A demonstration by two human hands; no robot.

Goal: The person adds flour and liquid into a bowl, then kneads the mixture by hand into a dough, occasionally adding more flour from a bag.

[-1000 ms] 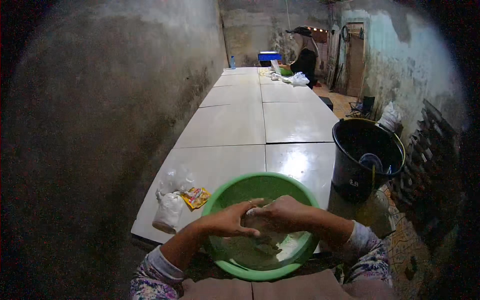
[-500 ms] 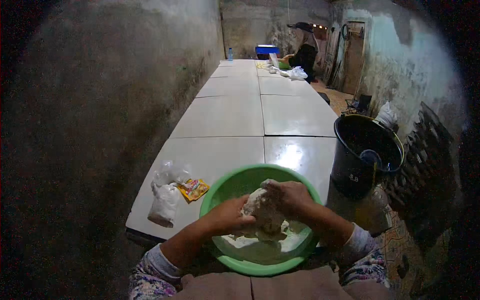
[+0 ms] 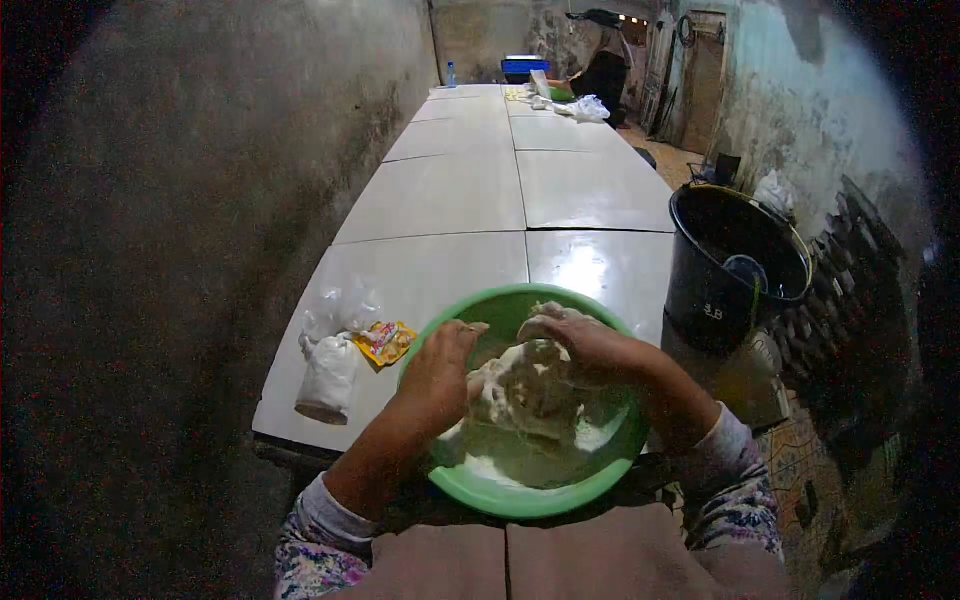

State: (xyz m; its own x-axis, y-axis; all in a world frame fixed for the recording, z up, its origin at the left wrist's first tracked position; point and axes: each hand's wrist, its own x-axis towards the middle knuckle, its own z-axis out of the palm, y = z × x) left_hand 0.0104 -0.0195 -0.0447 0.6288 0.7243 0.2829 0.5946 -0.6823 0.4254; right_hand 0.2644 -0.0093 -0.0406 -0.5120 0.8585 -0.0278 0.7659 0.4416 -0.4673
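Observation:
A green plastic basin (image 3: 540, 505) stands at the near edge of the table, with loose white flour (image 3: 490, 470) along its bottom. In it lies a rough, floury lump of dough (image 3: 530, 390). My left hand (image 3: 445, 370) is raised at the left side of the dough, fingers apart and bent toward it. On the far right side, my right hand (image 3: 585, 345) arches over the dough's edge, its fingertips coated with flour and dough. Neither hand is closed round the lump. The undersides of the right fingers are partly hidden.
Left of the basin lie a clear plastic bag of white powder (image 3: 330, 375) and a yellow sachet (image 3: 385, 343). A black bucket (image 3: 700, 285) with a dipper (image 3: 745, 272) stands at the right. Across the long white-tiled table (image 3: 430, 200), another person (image 3: 600, 80) works by a blue crate (image 3: 525, 68).
My hands have moved apart, the left one letting go of the dough and lifting. The dough now sits lower in the basin. The whole view has tilted down a little.

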